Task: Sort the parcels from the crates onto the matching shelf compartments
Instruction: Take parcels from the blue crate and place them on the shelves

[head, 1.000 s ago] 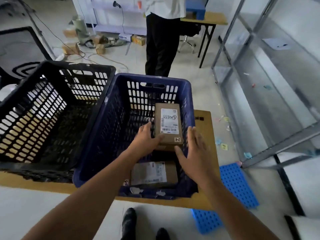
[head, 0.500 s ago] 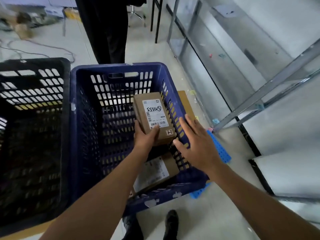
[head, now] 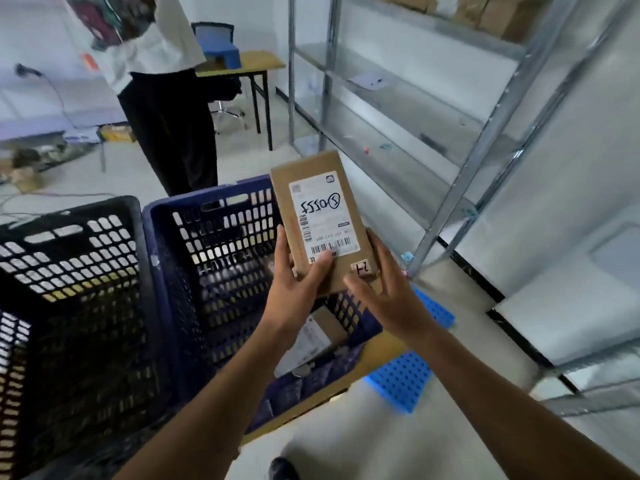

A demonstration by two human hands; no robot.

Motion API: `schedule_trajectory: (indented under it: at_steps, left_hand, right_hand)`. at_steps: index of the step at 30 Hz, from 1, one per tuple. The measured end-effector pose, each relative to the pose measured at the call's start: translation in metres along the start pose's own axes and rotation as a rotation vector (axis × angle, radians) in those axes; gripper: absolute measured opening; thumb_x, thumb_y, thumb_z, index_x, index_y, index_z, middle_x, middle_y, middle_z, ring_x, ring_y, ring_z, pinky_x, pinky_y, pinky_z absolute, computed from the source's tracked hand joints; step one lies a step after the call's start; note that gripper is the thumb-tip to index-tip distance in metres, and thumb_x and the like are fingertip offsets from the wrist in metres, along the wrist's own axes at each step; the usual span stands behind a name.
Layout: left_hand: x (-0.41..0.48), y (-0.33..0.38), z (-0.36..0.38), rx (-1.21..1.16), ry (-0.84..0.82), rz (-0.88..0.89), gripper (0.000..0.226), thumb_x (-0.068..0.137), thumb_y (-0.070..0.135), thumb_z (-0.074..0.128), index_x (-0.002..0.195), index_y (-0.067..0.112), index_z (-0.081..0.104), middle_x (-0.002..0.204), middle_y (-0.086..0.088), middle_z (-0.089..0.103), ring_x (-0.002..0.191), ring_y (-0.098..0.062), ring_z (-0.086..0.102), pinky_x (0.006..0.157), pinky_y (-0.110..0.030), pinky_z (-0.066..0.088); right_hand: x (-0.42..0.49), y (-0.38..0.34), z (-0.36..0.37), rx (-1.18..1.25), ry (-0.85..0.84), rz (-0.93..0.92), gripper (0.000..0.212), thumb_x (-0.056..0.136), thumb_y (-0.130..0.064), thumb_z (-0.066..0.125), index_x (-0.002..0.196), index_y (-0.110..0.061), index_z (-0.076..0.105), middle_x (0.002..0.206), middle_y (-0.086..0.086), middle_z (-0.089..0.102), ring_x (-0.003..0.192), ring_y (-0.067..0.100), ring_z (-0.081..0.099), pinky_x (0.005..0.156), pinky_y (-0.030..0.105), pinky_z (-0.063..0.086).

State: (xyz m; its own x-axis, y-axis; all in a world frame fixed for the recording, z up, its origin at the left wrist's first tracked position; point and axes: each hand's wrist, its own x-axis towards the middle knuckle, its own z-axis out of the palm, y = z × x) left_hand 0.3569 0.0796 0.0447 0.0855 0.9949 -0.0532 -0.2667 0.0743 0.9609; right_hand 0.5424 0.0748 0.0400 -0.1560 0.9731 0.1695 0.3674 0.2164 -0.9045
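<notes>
A flat brown cardboard parcel (head: 320,188) with a white shipping label and a small "H" tag is held up above the blue crate (head: 180,271). My left hand (head: 298,289) grips its lower left edge, thumb across the label. Against the parcel's lower right corner lies my right hand (head: 384,292), fingers behind the box and thumb at the front. Another labelled parcel (head: 318,336) lies at the bottom of the blue crate. The metal shelf (head: 398,109) stands to the right, its lower compartments bare.
A black crate (head: 69,306) sits left of the blue one on a wooden table (head: 384,351). A person in black trousers (head: 173,126) stands behind the crates. A blue perforated mat (head: 405,379) lies on the floor. Cardboard boxes (head: 491,8) fill the shelf's top level.
The parcel has been lifted out of the blue crate and raised in front of me. My right hand has come onto its lower right corner. My view has tilted up toward the shelf.
</notes>
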Motion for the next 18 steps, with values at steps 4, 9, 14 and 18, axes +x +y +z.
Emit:
schedule_trajectory:
  at_steps: [4,9,14,18]
  left_hand:
    - [-0.042,0.007,0.061,0.012,-0.175,0.029,0.086,0.098,0.018,0.066,0.160,0.042,0.011,0.143,-0.004,0.059,0.120,-0.023,0.067,0.097,-0.048,0.057]
    - [-0.112,-0.012,0.120,0.365,-0.280,-0.010,0.095,0.077,0.055,0.072,0.157,0.030,0.028,0.156,-0.001,0.043,0.128,-0.014,0.058,0.106,-0.043,0.050]
    - [-0.180,-0.036,0.186,1.002,-0.518,0.758,0.074,0.084,0.064,0.060,0.144,0.020,0.054,0.150,-0.001,0.052,0.143,-0.028,0.042,0.122,-0.057,0.021]
    - [-0.229,-0.035,0.277,1.131,-1.205,0.921,0.080,0.082,0.065,0.064,0.153,0.035,0.041,0.155,0.006,0.045,0.148,-0.023,0.034,0.124,-0.052,0.012]
  right_hand:
    - [-0.077,-0.022,-0.033,0.168,0.245,0.002,0.075,0.088,-0.045,0.073,0.147,-0.061,0.030,0.136,-0.018,0.065,0.117,0.005,0.069,0.088,0.020,0.058]
    - [-0.213,-0.020,-0.106,0.137,0.406,0.162,0.076,0.084,-0.028,0.075,0.151,-0.038,0.040,0.126,-0.018,0.070,0.109,0.007,0.072,0.082,0.019,0.058]
    - [-0.386,-0.040,-0.173,-0.078,0.372,0.405,0.067,0.088,-0.015,0.082,0.144,-0.027,0.048,0.127,0.001,0.067,0.109,0.012,0.070,0.082,0.024,0.060]
    - [-0.494,-0.069,-0.201,-0.088,0.421,0.500,0.064,0.088,-0.014,0.081,0.141,-0.028,0.047,0.122,0.003,0.066,0.108,0.020,0.072,0.086,0.036,0.062]
